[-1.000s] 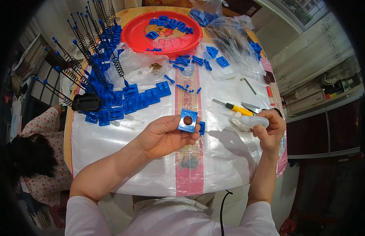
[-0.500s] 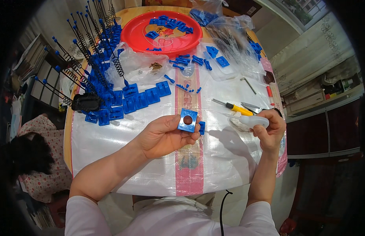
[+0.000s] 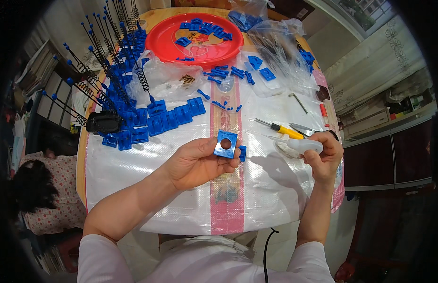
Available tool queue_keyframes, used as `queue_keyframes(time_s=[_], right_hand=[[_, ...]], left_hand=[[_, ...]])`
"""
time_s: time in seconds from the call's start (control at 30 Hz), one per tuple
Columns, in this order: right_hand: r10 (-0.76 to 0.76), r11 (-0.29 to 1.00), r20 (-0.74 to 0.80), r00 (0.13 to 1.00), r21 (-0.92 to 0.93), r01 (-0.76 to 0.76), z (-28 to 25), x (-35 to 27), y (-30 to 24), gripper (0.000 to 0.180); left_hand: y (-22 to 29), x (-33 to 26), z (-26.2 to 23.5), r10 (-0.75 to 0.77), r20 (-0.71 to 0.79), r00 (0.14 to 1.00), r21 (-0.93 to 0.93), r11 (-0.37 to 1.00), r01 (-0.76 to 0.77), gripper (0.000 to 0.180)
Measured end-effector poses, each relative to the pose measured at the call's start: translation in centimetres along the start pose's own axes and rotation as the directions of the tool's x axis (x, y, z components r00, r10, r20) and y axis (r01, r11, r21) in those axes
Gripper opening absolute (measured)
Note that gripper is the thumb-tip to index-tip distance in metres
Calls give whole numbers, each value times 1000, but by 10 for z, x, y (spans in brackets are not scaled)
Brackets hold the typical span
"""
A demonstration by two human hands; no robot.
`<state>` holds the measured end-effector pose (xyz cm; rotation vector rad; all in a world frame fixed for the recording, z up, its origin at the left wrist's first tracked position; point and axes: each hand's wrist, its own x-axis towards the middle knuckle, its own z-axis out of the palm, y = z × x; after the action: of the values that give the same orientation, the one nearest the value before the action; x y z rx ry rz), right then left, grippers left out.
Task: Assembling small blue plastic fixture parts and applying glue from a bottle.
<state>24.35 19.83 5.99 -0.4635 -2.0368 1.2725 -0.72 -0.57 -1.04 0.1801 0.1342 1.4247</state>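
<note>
My left hand (image 3: 195, 162) pinched the blue holed plate (image 3: 225, 144) at frame centre; my right hand (image 3: 323, 153) clasped the white tool (image 3: 301, 145), best brought squarely to the hole.

Single head view, looking steeply down, table (image 3: 134, 188) close below

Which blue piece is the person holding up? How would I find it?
Start at the round red plastic tray at the table's far end and come straight toward the person. The left hand holds a square blue plastic plate. Unlike the blue pieces lying in rows, it is lifted and has one round hole.
</note>
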Motion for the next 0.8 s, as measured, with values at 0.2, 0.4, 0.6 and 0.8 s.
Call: queue_keyframes(time_s=[0.2,0.4,0.6,0.8], right_hand=[[-3,1000,-6,1000,7,3,1,0,0,23],[-19,999,-34,999,33,20,1,-1,0,25],[-14,998,-74,997,67,19,1,-1,-3,28],[-60,997,-32,998,49,62,-2,-5,-2,29]], left_hand=[[0,0,2,-1,6,1000,6,1000,1,56],[0,0,2,3,1,1000,13,1000,-3,55],[1,-1,0,9,-6,1000,-29,1000,-9,54],[2,1,-3,56,-7,998,-52,997,-56,53]])
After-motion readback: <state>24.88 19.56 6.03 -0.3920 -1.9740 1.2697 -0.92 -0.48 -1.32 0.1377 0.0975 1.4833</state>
